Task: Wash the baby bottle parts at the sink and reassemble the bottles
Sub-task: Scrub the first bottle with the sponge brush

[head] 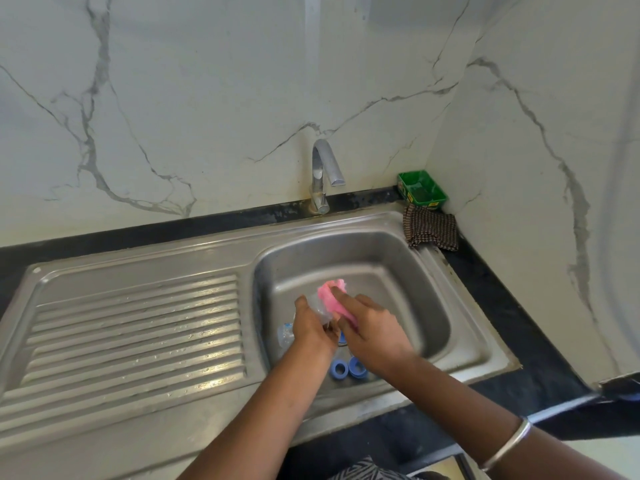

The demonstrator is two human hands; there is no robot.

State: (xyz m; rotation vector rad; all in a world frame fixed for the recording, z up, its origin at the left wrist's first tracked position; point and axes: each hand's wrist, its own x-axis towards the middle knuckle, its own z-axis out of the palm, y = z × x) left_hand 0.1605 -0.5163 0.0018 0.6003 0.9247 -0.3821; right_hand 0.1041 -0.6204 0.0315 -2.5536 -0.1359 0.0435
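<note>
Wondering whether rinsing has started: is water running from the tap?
No, the tap shows no stream below its spout, while the right hand rubs a pink sponge over the basin.

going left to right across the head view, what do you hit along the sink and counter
ribbed draining board → clear bottle part lying in the basin → left hand → pink sponge → right hand → checked cloth at the sink's back right corner
</note>
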